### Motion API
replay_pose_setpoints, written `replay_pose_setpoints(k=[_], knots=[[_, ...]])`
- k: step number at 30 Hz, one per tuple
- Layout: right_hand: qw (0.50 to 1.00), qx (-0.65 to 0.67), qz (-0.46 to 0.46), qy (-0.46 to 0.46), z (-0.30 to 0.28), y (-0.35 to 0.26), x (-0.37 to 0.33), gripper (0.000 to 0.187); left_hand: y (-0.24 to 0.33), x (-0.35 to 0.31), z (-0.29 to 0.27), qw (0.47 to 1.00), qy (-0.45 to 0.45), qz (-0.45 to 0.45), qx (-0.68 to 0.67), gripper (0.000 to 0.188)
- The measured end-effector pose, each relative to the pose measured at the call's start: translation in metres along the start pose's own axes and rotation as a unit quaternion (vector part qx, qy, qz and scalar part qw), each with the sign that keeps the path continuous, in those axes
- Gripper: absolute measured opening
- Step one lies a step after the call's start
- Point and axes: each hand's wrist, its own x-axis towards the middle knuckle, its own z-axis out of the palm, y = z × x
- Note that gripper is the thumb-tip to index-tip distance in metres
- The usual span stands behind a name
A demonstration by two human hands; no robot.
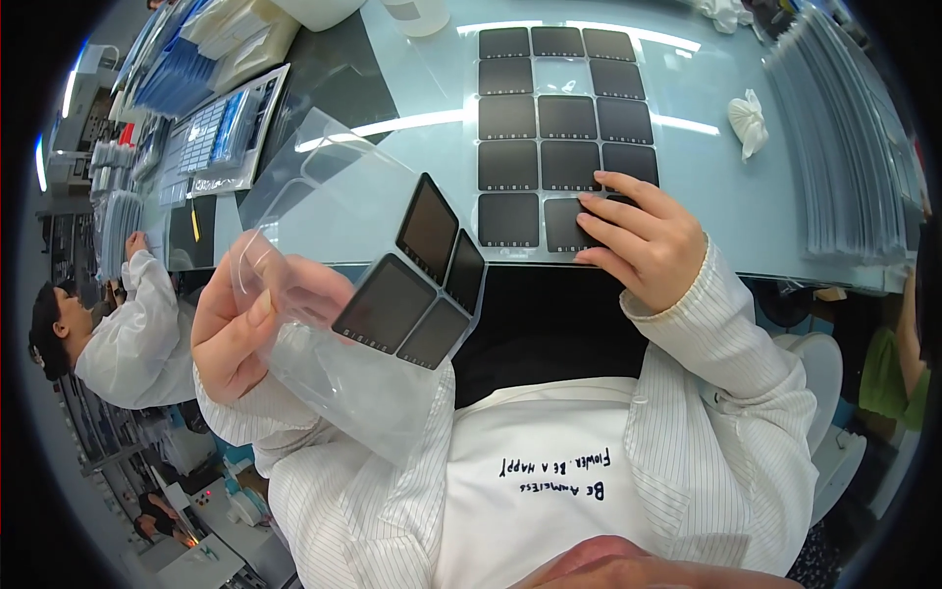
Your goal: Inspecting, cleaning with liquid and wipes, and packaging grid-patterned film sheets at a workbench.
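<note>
My left hand (245, 319) pinches a clear plastic sheet (319, 182) and holds it up, bent, above the table's near edge. Several dark, glossy square panels (385, 302) sit at that sheet's right end, each with a row of small marks. On the table lies a grid of similar dark square panels (508, 165) in three columns, with one gap in the second row from the far end. My right hand (653, 240) rests over the grid's near right corner, fingers spread and fingertips touching the panels. It covers part of that corner.
A tall stack of clear sheets (834, 147) stands at the right, beside a crumpled white tissue (749, 125). At the far left are piled blue and pale sheets (177, 74) and a tray (265, 123) with blue-and-white packs. A white container (417, 15) stands at the back. Another person (137, 324) works at left.
</note>
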Motion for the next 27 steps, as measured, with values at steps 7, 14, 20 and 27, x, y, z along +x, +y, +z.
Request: replay_pose_setpoints(k=[7, 14, 20, 27], knots=[[0.999, -0.027, 0.014, 0.008, 0.003, -0.002, 0.001, 0.031, -0.002, 0.005, 0.007, 1.0, 0.002, -0.008, 0.023, 0.014], [0.998, -0.045, -0.027, -0.028, 0.002, -0.001, 0.006, 0.036, -0.004, 0.007, 0.008, 1.0, -0.002, -0.028, 0.003, 0.015], [0.997, 0.072, -0.02, -0.009, -0.013, -0.018, 0.012, 0.055, 0.003, 0.01, 0.017, 0.998, -0.02, -0.055, 0.031, 0.015], [0.947, 0.32, 0.022, -0.028, -0.03, -0.082, 0.034, 0.086, -0.006, 0.015, 0.036, 0.995, -0.07, -0.038, 0.066, 0.012]])
